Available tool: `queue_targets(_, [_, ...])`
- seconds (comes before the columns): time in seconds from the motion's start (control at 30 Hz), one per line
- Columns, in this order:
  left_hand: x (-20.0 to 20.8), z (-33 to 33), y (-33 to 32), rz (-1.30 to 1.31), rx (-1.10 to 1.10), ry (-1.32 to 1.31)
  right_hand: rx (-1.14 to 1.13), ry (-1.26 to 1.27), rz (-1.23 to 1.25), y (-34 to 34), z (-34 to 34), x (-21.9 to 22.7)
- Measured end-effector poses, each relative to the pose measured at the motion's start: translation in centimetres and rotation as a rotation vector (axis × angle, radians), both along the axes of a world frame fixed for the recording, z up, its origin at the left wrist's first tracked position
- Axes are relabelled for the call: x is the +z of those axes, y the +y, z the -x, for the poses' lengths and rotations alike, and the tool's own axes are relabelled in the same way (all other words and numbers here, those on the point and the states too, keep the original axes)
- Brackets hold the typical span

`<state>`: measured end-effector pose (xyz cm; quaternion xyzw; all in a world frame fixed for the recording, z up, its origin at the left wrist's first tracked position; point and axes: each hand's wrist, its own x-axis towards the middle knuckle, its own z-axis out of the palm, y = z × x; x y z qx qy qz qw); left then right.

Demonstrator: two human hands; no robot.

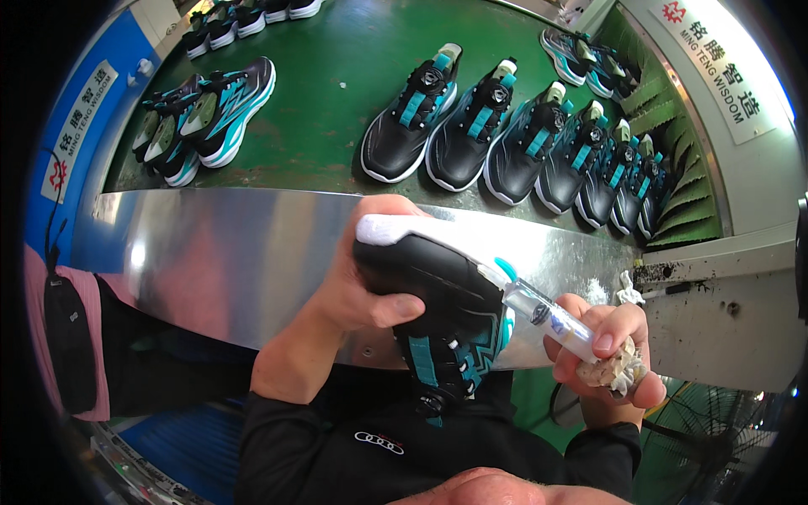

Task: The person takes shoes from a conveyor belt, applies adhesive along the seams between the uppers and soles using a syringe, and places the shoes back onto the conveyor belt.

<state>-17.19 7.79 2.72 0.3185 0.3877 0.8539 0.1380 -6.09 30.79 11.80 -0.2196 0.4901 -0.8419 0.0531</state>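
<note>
My left hand (358,295) is wrapped round a black sneaker (438,282) with teal trim, a dial lace and a white sole. The thumb presses on the toe part of the upper, and the collar end points down toward my body. The white sole faces away from me. My right hand (610,332) grips a clear plastic syringe (555,321), its tip at the seam between sole and upper on the shoe's side. Whether the tip touches cannot be made out. A crumpled whitish rag (619,372) is also bunched in my right palm.
A metal ledge (219,252) borders a green conveyor belt (320,93). Several matching sneakers (471,126) stand in a row on the belt, more sneakers (223,118) at its left. Green bristle strips (690,194) line the right wall. A scrap of white tissue (629,289) lies near a fan (707,429).
</note>
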Motion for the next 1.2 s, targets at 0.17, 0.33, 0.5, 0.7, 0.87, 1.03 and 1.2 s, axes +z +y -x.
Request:
queue_targets(0.17, [0.8,0.3,-0.4,0.099,0.122,-0.135,-0.011,-0.015,0.029,0.8,-0.4,-1.8])
queue_targets(0.33, [0.7,0.3,-0.7,0.105,0.086,-0.342,-0.029,-0.066,0.055,1.6,-1.0,-4.1])
queue_targets(0.5, [-1.2,1.6,-0.4,0.029,0.025,-0.458,-0.065,-0.106,0.081,1.9,-1.5,-6.1])
queue_targets(0.7, [-1.6,2.6,-1.0,-0.096,-0.104,-0.562,-0.025,-0.149,0.060,2.9,-2.3,-7.4])
queue_targets(0.87, [-2.2,3.2,-1.1,-0.121,-0.082,-0.637,-0.013,-0.133,-0.055,4.1,-3.5,-8.1])
queue_targets(1.03, [-2.6,3.8,-1.4,-0.076,-0.050,-0.669,-0.033,-0.097,-0.071,4.5,-4.8,-8.6])
queue_targets(1.2, [-2.7,3.8,-1.0,-0.007,0.054,-0.722,-0.045,-0.070,-0.060,4.9,-5.7,-9.6])
